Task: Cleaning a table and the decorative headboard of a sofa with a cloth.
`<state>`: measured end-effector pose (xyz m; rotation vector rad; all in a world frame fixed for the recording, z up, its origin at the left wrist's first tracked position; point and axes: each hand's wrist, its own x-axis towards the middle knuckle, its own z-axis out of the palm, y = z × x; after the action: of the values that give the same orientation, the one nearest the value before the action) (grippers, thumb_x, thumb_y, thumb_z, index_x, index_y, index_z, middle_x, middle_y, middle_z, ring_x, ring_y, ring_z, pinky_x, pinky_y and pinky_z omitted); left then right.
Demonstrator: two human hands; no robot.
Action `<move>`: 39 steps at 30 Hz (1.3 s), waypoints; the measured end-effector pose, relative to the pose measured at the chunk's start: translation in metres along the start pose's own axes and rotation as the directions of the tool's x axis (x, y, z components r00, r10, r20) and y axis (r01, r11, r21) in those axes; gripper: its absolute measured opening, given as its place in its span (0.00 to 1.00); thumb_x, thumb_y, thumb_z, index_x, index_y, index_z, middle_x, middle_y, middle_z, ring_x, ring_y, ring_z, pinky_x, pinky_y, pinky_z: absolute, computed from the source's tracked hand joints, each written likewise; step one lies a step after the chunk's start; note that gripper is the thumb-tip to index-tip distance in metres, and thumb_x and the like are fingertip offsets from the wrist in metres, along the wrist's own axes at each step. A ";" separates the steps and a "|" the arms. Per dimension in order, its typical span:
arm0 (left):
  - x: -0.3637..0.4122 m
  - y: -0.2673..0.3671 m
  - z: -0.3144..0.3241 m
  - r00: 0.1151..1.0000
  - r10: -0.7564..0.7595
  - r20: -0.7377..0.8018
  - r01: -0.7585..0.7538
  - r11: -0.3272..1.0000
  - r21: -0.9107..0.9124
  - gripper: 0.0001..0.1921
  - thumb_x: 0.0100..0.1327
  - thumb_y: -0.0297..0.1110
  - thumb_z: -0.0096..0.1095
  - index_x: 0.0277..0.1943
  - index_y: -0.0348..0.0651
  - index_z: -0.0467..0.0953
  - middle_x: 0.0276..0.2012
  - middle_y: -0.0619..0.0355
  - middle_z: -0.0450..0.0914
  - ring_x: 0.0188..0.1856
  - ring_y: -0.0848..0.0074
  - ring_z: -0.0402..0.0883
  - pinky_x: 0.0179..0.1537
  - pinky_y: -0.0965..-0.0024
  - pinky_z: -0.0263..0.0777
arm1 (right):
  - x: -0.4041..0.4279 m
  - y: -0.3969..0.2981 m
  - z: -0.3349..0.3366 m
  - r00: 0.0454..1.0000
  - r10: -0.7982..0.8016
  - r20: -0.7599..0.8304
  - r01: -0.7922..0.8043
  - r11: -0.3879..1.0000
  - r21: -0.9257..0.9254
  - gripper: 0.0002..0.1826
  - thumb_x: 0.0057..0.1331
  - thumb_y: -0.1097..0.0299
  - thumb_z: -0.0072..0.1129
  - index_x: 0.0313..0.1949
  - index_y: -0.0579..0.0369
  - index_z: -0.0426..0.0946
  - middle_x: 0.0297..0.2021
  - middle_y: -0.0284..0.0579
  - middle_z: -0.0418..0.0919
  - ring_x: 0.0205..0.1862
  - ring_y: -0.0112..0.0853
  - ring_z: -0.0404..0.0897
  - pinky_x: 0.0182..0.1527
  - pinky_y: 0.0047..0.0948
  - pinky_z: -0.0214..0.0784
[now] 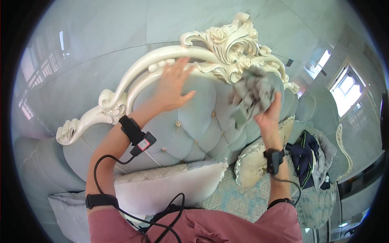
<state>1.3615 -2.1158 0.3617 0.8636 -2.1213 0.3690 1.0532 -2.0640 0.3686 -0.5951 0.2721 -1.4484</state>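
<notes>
A bunched grey cloth (253, 94) hangs from my right hand (270, 112), its folds loose in front of the tufted blue-grey headboard (196, 100). My left hand (176, 82), slightly blurred, has its fingers spread and holds nothing. It is over the upper left of the padding, with the fingertips by the cream carved frame (170, 51); whether they touch it I cannot tell. Carved roses and scrolls (231, 42) crown the frame, just above the cloth. Gold buttons (178, 123) dot the padding.
A white pillow (164, 182) leans below the headboard. Beside it is a cream ruffled cushion (250, 164). Dark clothing (305, 161) lies on the sofa seat at right. A grey cushion (68, 212) sits at lower left. Black cables (104, 158) run from straps on my arms.
</notes>
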 end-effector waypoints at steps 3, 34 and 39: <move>-0.032 -0.061 0.023 0.992 -0.058 0.112 0.022 0.955 0.295 0.29 0.56 0.51 0.57 0.57 0.42 0.69 0.62 0.47 0.63 0.70 0.58 0.47 0.66 0.45 0.37 | 0.061 -0.024 0.061 0.943 -0.333 -0.003 0.318 0.905 -0.281 0.28 0.66 0.50 0.42 0.58 0.56 0.64 0.54 0.46 0.70 0.54 0.41 0.72 0.56 0.42 0.65; -0.022 -0.051 0.022 0.997 -0.073 0.037 0.069 0.992 0.105 0.16 0.52 0.33 0.58 0.45 0.41 0.77 0.59 0.52 0.69 0.67 0.57 0.56 0.67 0.50 0.43 | 0.204 -0.009 0.021 0.278 -0.780 0.561 0.405 -0.434 -0.805 0.30 0.50 0.58 0.60 0.53 0.48 0.66 0.52 0.57 0.62 0.57 0.51 0.58 0.58 0.48 0.48; -0.020 -0.051 0.028 0.999 -0.054 0.000 0.054 0.995 0.089 0.17 0.50 0.30 0.58 0.45 0.42 0.78 0.58 0.54 0.70 0.66 0.57 0.57 0.66 0.50 0.44 | 0.255 -0.014 0.017 0.338 -0.845 0.414 0.249 -0.344 -0.906 0.31 0.52 0.50 0.57 0.53 0.47 0.63 0.54 0.58 0.60 0.58 0.52 0.55 0.58 0.56 0.40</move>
<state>1.3901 -2.1581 0.3269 0.9712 -2.0925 0.4375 1.0822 -2.3095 0.4351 -1.7387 1.7679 -2.4543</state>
